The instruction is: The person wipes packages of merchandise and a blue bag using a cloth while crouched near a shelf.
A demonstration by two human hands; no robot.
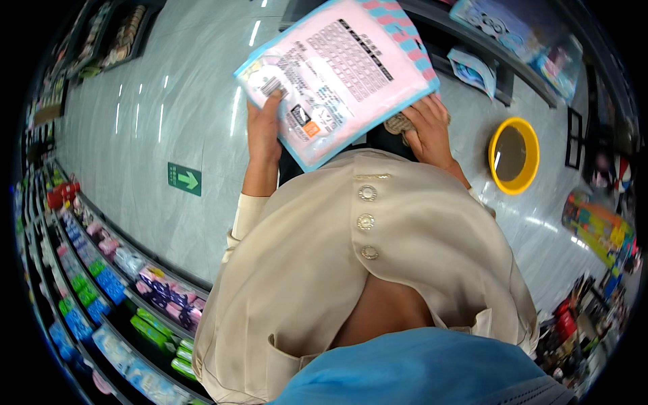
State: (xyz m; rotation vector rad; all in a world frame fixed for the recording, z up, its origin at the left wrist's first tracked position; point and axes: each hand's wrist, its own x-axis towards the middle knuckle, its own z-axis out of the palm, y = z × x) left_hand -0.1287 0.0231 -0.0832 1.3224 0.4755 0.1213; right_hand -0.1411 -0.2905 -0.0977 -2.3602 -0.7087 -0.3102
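Note:
My left hand grips a flat plastic-wrapped package by its near left edge. The thumb lies on top beside a barcode. The package is pink with a light blue border and a striped pink-and-blue end, and its printed back faces up. My right hand is at the opposite near edge, its fingers closed over a bunched brown textured cloth. The package covers part of those fingertips, so whether they also hold it is unclear. Both hands are in front of my beige buttoned shirt.
A yellow basin holding murky liquid stands on the grey tiled floor to the right. Dark shelving with packaged goods is ahead right. Stocked shelves curve along the left. A green arrow sign marks the floor.

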